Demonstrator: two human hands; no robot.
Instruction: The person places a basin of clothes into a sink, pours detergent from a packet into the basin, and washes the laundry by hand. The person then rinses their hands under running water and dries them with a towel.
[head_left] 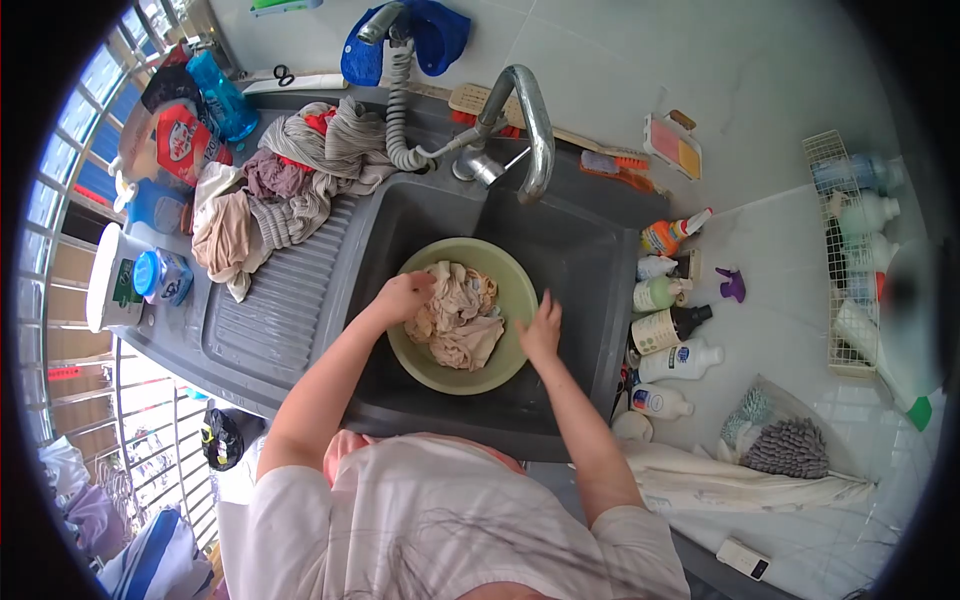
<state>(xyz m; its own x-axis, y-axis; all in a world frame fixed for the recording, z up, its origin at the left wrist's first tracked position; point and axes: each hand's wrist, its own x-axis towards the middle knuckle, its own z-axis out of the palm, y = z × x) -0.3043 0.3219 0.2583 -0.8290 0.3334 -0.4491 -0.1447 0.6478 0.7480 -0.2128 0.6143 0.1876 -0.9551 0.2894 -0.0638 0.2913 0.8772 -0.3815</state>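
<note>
Head view: crumpled beige cloths [460,308] lie in a round pale-green basin [512,355] within a dark-grey rectangular sink [590,270]. Left hand [404,298], fingers curved over the rim near ten o'clock, grip indeterminable; right hand [541,328], fingers spread, empty, at three o'clock.

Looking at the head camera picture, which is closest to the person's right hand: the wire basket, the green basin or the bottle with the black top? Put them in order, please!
Nearest to the right hand first:
1. Green basin: just left of it.
2. Bottle with the black top: to its right.
3. Wire basket: much farther right.
</note>
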